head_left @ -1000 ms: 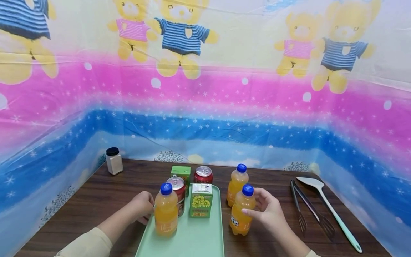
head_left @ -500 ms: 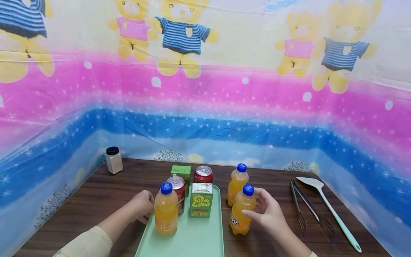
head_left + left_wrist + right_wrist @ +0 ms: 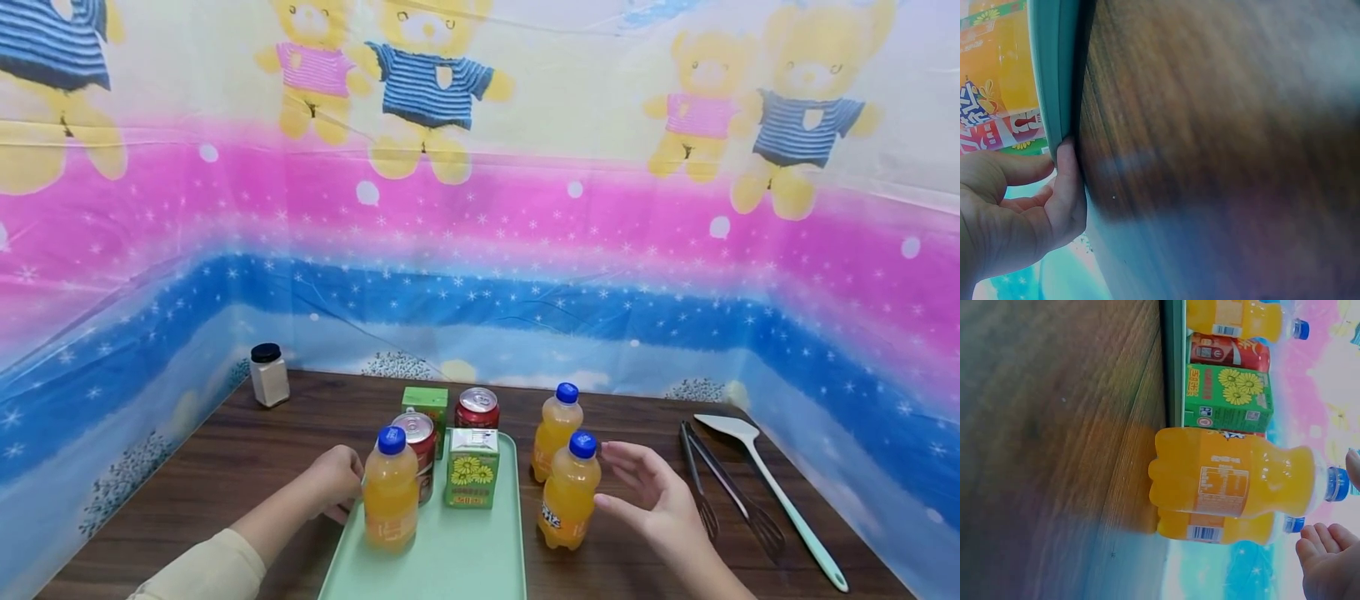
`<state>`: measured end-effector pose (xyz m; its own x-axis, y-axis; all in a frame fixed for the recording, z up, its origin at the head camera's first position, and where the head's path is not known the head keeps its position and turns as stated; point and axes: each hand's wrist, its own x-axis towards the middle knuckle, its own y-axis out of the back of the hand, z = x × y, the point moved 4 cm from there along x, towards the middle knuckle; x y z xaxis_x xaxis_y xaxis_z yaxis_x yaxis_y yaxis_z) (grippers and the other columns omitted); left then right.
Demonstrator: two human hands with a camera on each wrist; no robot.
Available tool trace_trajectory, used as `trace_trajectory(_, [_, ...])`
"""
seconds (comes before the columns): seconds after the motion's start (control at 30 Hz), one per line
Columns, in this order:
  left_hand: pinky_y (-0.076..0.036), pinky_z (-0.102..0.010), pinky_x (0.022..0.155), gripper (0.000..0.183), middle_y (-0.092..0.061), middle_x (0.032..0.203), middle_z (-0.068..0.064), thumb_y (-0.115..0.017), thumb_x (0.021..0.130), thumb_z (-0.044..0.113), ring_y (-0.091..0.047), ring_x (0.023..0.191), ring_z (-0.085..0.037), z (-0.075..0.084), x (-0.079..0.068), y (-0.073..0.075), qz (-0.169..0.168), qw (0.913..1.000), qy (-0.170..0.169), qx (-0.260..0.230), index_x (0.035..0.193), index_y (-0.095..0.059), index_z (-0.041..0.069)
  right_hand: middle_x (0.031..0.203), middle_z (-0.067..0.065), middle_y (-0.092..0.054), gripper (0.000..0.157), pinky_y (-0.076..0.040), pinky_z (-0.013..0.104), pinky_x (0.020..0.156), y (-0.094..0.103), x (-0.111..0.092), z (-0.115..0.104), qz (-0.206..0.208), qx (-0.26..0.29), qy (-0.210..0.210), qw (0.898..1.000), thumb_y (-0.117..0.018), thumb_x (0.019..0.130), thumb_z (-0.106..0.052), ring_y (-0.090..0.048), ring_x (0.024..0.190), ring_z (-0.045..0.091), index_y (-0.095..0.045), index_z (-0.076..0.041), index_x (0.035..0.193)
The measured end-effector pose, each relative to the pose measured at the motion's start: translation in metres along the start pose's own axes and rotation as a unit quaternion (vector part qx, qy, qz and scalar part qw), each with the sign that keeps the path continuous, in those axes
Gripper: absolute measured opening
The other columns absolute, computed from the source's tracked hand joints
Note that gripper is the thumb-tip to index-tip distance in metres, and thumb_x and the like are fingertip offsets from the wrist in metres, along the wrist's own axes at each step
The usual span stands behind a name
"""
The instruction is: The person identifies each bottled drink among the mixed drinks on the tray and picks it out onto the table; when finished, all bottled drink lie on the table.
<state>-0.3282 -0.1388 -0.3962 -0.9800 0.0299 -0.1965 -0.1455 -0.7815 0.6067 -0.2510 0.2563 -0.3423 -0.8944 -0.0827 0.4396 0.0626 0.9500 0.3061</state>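
The bottle nearest the right grip stood waisted and glossy on the wood-grained counter beside the flat green tray. That grip, fingers well parted, held nothing; the left grip pinched the tray's rim. Creased, bear-printed cloth walled the counter.

"Condition of the tray?"
"Pale green, low raised rim, rounded far corner. Lies on the dark wooden table; near end runs out of the head view. The left hand pinches its left edge."
"And the nearer bottle?"
"Clear, orange drink inside, blue cap on. Stands upright on the table, just right of the tray. The right hand is just beside it."
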Motion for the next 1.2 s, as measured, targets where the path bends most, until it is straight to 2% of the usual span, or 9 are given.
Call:
trace_trajectory(0.23, [-0.056, -0.039, 0.053, 0.014, -0.054, 0.078, -0.015, -0.062, 0.08, -0.009, -0.059, 0.065, -0.025, 0.0, 0.0, -0.001, 0.001, 1.0, -0.003, 0.001, 0.085, -0.05, -0.004, 0.126, 0.007, -0.054, 0.057, -0.044, 0.019, 0.092, 0.004, -0.015, -0.01, 0.029, -0.018, -0.003, 0.999, -0.077, 0.076, -0.013, -0.051, 0.117, 0.014, -0.051, -0.007, 0.126])
trace_trajectory(0.43, [-0.056, -0.038, 0.053, 0.013, -0.055, 0.078, -0.015, -0.061, 0.08, -0.009, -0.06, 0.065, -0.024, 0.001, -0.001, 0.0, 0.002, 1.0, -0.004, 0.001, 0.085, -0.05, -0.004, 0.127, 0.009, -0.053, 0.055, -0.044, 0.019, 0.092, -0.001, -0.025, -0.026, 0.036, -0.002, 0.001, 0.999, -0.074, 0.078, -0.009, -0.051, 0.118, 0.014, -0.049, -0.005, 0.127])
trace_trajectory(0.53, [-0.056, -0.038, 0.053, 0.013, -0.054, 0.079, -0.015, -0.061, 0.08, -0.008, -0.059, 0.065, -0.024, 0.001, -0.002, 0.0, 0.003, 1.0, -0.006, 0.001, 0.085, -0.05, -0.004, 0.128, 0.014, -0.053, 0.055, -0.044, 0.021, 0.093, -0.006, -0.03, -0.034, 0.028, 0.021, 0.012, 0.999, -0.073, 0.079, -0.003, -0.051, 0.118, 0.017, -0.048, -0.002, 0.127])
trace_trajectory(0.8, [-0.056, -0.038, 0.053, 0.013, -0.054, 0.078, -0.015, -0.061, 0.08, -0.009, -0.059, 0.065, -0.025, 0.0, -0.001, -0.001, 0.004, 1.0, -0.004, -0.003, 0.086, -0.05, -0.004, 0.13, 0.02, -0.05, 0.055, -0.044, 0.026, 0.095, -0.025, -0.035, -0.047, -0.014, 0.067, 0.047, 0.997, -0.071, 0.079, 0.0, -0.049, 0.12, 0.025, -0.047, 0.001, 0.128])
trace_trajectory(0.93, [-0.056, -0.038, 0.052, 0.013, -0.052, 0.077, -0.015, -0.06, 0.08, -0.009, -0.058, 0.064, -0.025, -0.001, 0.0, -0.001, 0.006, 1.0, -0.004, -0.002, 0.085, -0.05, -0.003, 0.129, 0.018, -0.051, 0.053, -0.043, 0.029, 0.096, -0.038, -0.037, -0.047, -0.022, 0.085, 0.017, 0.996, -0.072, 0.079, -0.002, -0.05, 0.119, 0.022, -0.049, -0.001, 0.127])
trace_trajectory(1.03, [-0.056, -0.038, 0.052, 0.013, -0.053, 0.077, -0.015, -0.06, 0.08, -0.009, -0.058, 0.064, -0.025, -0.001, -0.001, -0.001, 0.007, 1.0, -0.003, -0.003, 0.084, -0.05, -0.003, 0.128, 0.014, -0.053, 0.054, -0.042, 0.032, 0.098, -0.047, -0.038, -0.047, -0.026, 0.093, -0.03, 0.995, -0.075, 0.077, -0.006, -0.05, 0.119, 0.022, -0.051, -0.005, 0.125])
trace_trajectory(1.2, [-0.056, -0.038, 0.052, 0.013, -0.053, 0.078, -0.015, -0.061, 0.08, -0.009, -0.058, 0.065, -0.025, 0.0, -0.002, 0.0, 0.008, 1.0, -0.001, -0.004, 0.085, -0.05, -0.003, 0.129, 0.01, -0.053, 0.056, -0.041, 0.035, 0.1, -0.063, -0.04, -0.046, -0.074, 0.108, -0.092, 0.987, -0.076, 0.077, -0.011, -0.048, 0.121, 0.024, -0.05, -0.007, 0.127])
